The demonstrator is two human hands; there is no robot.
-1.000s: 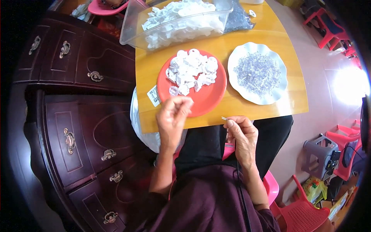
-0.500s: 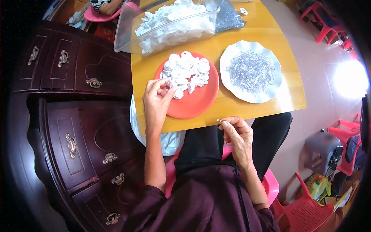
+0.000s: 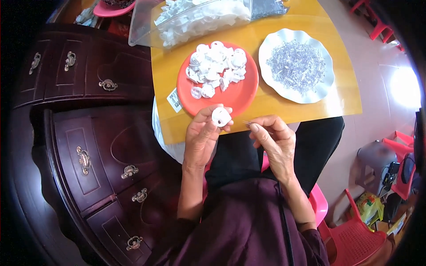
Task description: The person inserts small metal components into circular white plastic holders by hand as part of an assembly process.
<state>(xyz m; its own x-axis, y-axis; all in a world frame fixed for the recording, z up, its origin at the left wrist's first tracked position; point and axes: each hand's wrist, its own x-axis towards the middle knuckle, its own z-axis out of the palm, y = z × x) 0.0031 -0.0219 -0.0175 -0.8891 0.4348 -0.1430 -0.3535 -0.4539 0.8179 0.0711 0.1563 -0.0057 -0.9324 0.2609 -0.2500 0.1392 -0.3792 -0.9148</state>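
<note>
By the round red plastic plate (image 3: 238,94), the left hand (image 3: 200,137) pinched a white rounded plastic piece (image 3: 220,116) while the right hand (image 3: 276,138) fingertip-gripped silvery metal-looking pins (image 3: 247,122), prob thin enough to slip.

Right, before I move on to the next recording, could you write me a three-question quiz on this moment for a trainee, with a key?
1. Multiple choice: the small piece in the left hand is mainly (a) red, (b) white, (c) black.
2. True or false: the red plate lies to the left of the white scalloped plate.
3. Open: what do the thumb and fingers of the right hand pinch?

Key: 1. b. 2. True. 3. Something thin and pin-like; it is too small to count how many.
</note>
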